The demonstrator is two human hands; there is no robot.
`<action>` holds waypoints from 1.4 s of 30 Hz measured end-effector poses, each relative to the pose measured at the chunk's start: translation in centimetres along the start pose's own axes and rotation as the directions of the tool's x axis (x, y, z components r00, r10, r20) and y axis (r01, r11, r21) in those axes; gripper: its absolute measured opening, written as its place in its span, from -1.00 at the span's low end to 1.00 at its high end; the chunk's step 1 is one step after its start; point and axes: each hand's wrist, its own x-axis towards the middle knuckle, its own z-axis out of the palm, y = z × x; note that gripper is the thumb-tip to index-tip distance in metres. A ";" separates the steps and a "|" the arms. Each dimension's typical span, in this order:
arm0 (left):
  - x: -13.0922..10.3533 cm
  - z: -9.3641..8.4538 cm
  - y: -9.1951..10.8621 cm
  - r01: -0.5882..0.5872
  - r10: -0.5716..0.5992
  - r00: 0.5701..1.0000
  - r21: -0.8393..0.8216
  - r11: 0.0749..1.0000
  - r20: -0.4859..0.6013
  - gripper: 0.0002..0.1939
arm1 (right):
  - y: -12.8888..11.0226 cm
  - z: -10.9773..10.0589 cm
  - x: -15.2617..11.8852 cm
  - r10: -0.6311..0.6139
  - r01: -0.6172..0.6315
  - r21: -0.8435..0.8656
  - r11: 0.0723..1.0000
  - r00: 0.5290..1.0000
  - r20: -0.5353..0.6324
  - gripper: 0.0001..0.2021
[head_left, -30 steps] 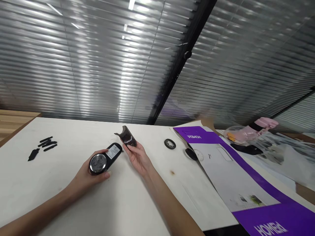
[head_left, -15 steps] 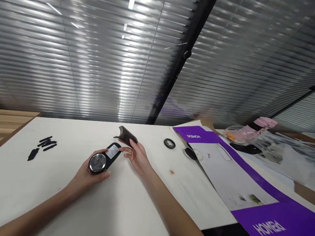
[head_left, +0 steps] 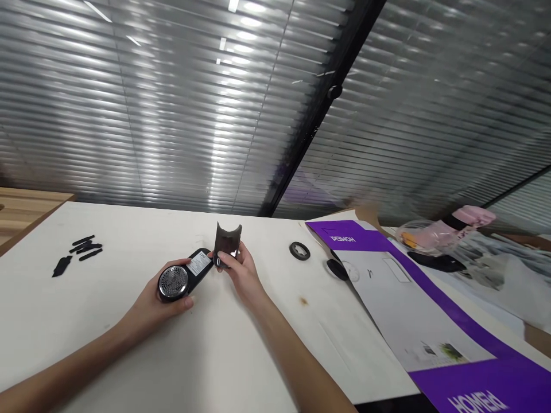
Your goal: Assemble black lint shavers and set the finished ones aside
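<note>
My left hand (head_left: 166, 295) is wrapped round a black fabric shaver (head_left: 197, 268), its round perforated metal head facing up and a white label on its handle. Just to the right, my right hand (head_left: 241, 272) grips a dark, curved plastic cover (head_left: 227, 241) between thumb and fingers. The cover stands upright with its scooped edge at the top. Its lower end is close beside the far end of the shaver's handle; whether they touch I cannot tell. A black ring (head_left: 299, 250) lies on the table to the right of my right hand.
Several small black pieces (head_left: 86, 246) lie on the white table (head_left: 129, 229) at the left. A purple and white printed sheet (head_left: 387, 298) covers the right side, with a round black part (head_left: 337, 269) at its edge. Behind it are a pink bottle-like item (head_left: 467, 221) and clear plastic bags (head_left: 512, 281).
My right hand has turned the cover from a slanted position to upright, with its inner side now facing me. The left hand keeps the shaver in nearly the same place.
</note>
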 end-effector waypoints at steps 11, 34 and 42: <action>0.1 -0.2 -0.2 0.008 -0.008 1.000 0.000 1.000 0.002 -0.21 | 0.3 -0.3 0.2 -0.202 0.184 -0.174 0.967 0.975 -0.096 -0.82; -0.1 -0.3 -0.4 0.003 -0.004 1.000 0.062 0.998 0.010 -0.19 | 0.9 -1.5 0.5 -0.412 0.344 -0.535 0.772 0.911 -0.008 -0.89; 0.0 -0.2 -0.3 -0.012 0.011 1.000 0.059 0.998 0.017 -0.21 | 1.0 -1.1 0.4 -0.398 0.341 -0.518 0.784 0.917 0.002 -0.88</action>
